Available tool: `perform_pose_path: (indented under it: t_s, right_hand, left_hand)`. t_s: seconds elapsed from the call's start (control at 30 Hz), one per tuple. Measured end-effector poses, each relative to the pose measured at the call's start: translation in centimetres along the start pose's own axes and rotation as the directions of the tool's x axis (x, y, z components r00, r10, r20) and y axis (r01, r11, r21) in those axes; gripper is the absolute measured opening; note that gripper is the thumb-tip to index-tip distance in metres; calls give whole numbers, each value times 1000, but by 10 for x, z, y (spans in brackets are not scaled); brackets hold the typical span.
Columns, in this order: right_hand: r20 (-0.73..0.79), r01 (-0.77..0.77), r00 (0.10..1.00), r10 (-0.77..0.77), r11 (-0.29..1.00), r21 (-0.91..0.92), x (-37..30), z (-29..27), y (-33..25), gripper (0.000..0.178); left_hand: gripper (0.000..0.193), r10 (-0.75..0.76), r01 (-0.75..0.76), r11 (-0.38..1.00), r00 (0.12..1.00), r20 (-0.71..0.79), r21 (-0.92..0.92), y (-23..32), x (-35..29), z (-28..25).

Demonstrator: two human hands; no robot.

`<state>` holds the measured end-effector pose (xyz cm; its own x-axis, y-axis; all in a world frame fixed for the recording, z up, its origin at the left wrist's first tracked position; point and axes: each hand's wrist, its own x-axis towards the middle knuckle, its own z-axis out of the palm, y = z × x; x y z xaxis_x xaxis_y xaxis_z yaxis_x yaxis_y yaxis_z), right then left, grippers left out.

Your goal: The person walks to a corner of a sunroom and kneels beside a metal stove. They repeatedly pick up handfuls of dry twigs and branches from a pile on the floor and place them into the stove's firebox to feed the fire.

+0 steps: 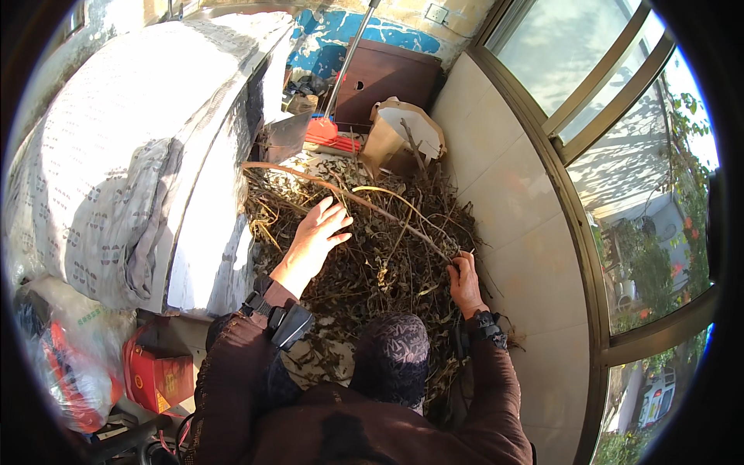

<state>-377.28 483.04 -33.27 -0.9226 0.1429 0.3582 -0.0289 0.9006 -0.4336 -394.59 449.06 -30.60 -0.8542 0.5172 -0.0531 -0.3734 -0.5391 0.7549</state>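
A heap of dry twigs and withered leaves [372,271] covers the floor in front of me. Across its top runs a long, bare branch [377,208], its thicker end to the far left and its thin end at my right hand. The fingers of my right hand [465,285] are closed around that thin end, close to the tiled wall. My left hand [316,234] is over the left part of the heap, fingers apart and holding nothing, below the branch. A paler curved stem [399,199] lies just beyond the branch.
A cloth-covered bulky piece [116,163] flanks the heap on the left. Behind it stand a beige bucket [407,132], a red dustpan or broom head [322,129] and a brown board [391,81]. The tiled wall [511,209] and windows bound the right. A red box [159,380] sits lower left.
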Motion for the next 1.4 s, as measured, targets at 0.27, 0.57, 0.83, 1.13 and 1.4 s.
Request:
perform_pose_path:
  t_s: [0.27, 0.57, 0.83, 1.13, 1.4]
  right_hand:
    - [284, -115, 952, 111, 993, -3, -8, 4, 1, 38]
    - [180, -10, 982, 53, 972, -233, 32, 16, -31, 73]
    - [438, 55, 880, -183, 956, 288, 99, 63, -80, 46]
    - [408, -217, 895, -180, 625, 750, 143, -1, -81, 34]
    - [308, -188, 942, -130, 557, 809, 206, -31, -142, 36]
  left_hand:
    - [21, 93, -104, 989, 990, -106, -108, -4, 16, -3]
    - [23, 125, -125, 992, 982, -141, 11, -35, 15, -10]
    - [26, 69, -67, 998, 993, -99, 18, -38, 11, -1]
    - [18, 152, -149, 987, 987, -57, 56, -41, 15, -7]
    - [21, -25, -5, 971, 992, 122, 239, -51, 9, 15]
